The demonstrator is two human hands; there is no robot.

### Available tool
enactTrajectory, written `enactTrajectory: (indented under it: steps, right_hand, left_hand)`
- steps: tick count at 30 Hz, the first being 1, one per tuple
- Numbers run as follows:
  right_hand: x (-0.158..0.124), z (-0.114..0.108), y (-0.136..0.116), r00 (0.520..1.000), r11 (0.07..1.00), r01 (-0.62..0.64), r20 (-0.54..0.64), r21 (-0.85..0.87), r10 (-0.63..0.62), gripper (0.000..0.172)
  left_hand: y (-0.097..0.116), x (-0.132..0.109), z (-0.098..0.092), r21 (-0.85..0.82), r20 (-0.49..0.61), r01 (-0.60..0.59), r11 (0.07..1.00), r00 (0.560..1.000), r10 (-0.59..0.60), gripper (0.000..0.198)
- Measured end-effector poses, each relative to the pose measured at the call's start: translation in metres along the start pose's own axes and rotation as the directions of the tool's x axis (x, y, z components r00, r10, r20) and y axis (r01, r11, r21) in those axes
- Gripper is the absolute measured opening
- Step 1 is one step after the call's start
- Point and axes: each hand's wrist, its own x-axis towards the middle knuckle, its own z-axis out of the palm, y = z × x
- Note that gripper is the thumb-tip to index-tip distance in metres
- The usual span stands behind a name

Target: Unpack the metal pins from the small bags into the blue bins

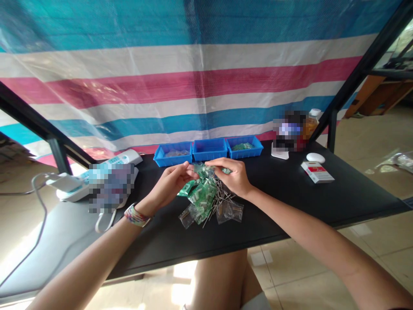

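My left hand (171, 183), with a patterned band on its wrist, has its thumb and fingers closed at the left edge of a small clear plastic bag (203, 168). On the bag's other side, the bent fingers of my right hand (235, 174) pinch it. Below both hands lies a heap of green packets (203, 199) with small pale pieces in them. Thin metal rods (220, 196) stick out of the heap. Clear bags with small brass-coloured pins (229, 212) lie at its near right side, and another clear bag (187, 216) at its near left.
Three blue bins stand behind the hands: the left bin (172, 161) holds clear bags, the middle bin (209, 155) shows its bare floor, the right bin (251, 154) holds green packets. A power strip (69, 191) with cables lies left. A red-and-white box (318, 172) lies right.
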Motion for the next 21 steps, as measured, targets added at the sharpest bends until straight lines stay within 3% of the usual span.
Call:
enactTrajectory:
  steps: [3,5,8,12,14,17,19,21]
  right_hand:
    - [0.006,-0.001,0.007,0.942,0.925,-0.275,-0.117,0.261,0.314,0.014]
    - [0.011,-0.005,0.013,0.877,0.826,-0.360,-0.146,0.433,0.458,0.020]
    - [0.019,-0.016,0.019,0.822,0.756,-0.365,-0.193,0.544,0.536,0.023]
    - [0.031,-0.038,0.023,0.799,0.770,-0.315,-0.283,0.554,0.530,0.026]
    - [0.037,-0.053,0.030,0.789,0.823,-0.275,-0.373,0.497,0.488,0.028]
    - [0.043,-0.080,0.047,0.766,0.935,-0.247,-0.540,0.255,0.350,0.027]
    - [0.045,-0.098,0.060,0.774,0.941,-0.334,-0.585,-0.056,0.240,0.023]
    - [0.043,-0.110,0.069,0.812,0.818,-0.393,-0.577,-0.420,0.094,0.020]
  left_hand:
    - [0.001,0.000,-0.001,-0.008,0.062,-0.001,1.000,0.998,0.001,0.040]
    - [0.001,0.000,-0.003,0.006,0.080,-0.009,1.000,0.997,0.009,0.038]
    - [0.001,0.003,-0.008,-0.036,0.067,0.028,0.999,0.997,-0.025,0.032]
    - [0.001,0.008,-0.017,-0.122,0.009,0.052,0.991,0.999,-0.052,0.022]
    - [0.000,0.011,-0.022,-0.062,-0.020,0.016,0.998,1.000,-0.017,0.024]
    - [-0.003,0.011,-0.027,0.248,-0.031,-0.075,0.966,0.996,0.086,0.028]
    - [-0.004,0.010,-0.028,0.533,0.026,-0.168,0.829,0.983,0.182,0.028]
    - [-0.006,0.008,-0.028,0.743,0.152,-0.281,0.607,0.955,0.257,0.029]
